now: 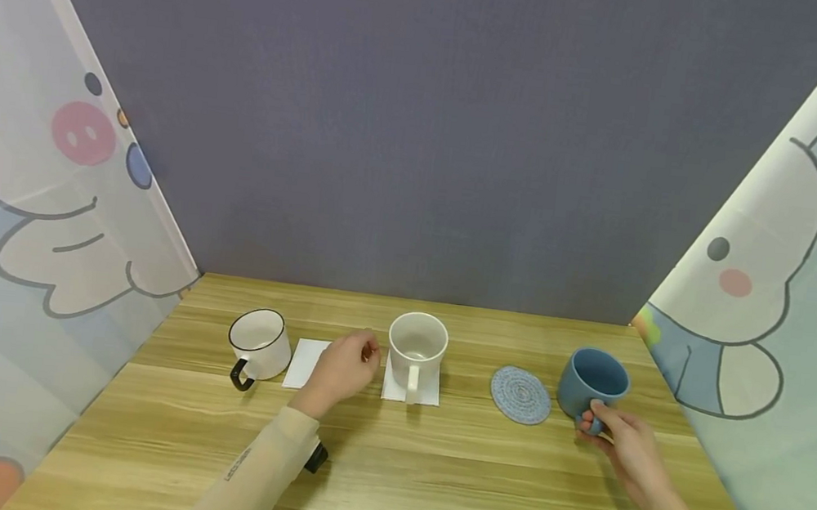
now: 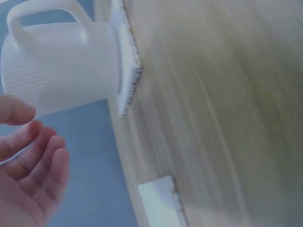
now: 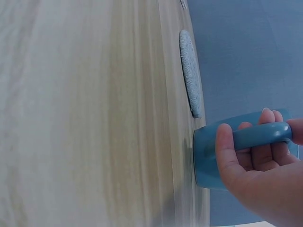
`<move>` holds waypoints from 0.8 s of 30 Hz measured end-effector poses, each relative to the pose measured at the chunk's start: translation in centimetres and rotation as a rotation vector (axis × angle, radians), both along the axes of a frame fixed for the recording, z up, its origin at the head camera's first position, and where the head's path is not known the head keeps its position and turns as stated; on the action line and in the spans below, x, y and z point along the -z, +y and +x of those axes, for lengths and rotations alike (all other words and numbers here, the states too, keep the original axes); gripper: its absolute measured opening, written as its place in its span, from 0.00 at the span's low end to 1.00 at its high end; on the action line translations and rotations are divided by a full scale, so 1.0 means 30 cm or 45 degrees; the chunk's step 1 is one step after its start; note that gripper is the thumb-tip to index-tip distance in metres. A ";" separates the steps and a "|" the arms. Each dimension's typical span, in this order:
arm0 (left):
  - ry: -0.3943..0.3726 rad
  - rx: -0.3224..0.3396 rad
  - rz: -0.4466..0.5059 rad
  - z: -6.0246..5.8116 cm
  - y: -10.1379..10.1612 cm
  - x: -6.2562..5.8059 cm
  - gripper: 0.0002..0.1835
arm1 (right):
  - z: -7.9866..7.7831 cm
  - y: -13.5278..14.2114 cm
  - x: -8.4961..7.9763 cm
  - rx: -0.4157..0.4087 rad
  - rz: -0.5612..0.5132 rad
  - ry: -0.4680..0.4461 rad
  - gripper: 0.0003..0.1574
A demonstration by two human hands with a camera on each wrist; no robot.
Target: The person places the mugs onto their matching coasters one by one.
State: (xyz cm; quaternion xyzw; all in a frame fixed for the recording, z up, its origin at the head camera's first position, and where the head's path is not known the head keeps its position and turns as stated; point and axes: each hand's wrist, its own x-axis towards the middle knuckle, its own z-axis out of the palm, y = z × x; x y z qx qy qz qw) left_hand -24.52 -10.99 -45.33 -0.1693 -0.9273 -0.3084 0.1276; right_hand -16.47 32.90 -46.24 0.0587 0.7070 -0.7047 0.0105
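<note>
A white ribbed mug (image 1: 418, 346) stands upright on a white square coaster (image 1: 428, 393), its handle toward me. My left hand (image 1: 344, 368) hovers just left of that mug with its fingers loosely bent and nothing in them; the left wrist view shows the fingertips (image 2: 59, 161) near the mug's side. On the right, a blue mug (image 1: 591, 383) stands on the table, and my right hand (image 1: 628, 449) grips its handle (image 3: 262, 135). A round blue woven coaster (image 1: 521, 395) lies to the left of the blue mug.
A white enamel mug (image 1: 260, 343) with a black rim and black handle stands at the left. Beside it lies another white square coaster (image 1: 305, 362), partly covered by my left hand. A grey panel (image 1: 427, 142) closes the back of the wooden table (image 1: 431, 479); printed curtains (image 1: 769, 265) flank it.
</note>
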 end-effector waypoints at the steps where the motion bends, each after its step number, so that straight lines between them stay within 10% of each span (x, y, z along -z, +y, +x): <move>1: 0.034 -0.010 0.025 0.003 0.003 -0.007 0.01 | 0.000 -0.001 0.000 0.005 -0.001 -0.001 0.26; 24: 0.554 0.124 0.318 0.056 0.098 -0.147 0.02 | -0.001 -0.004 -0.006 0.021 -0.005 -0.011 0.25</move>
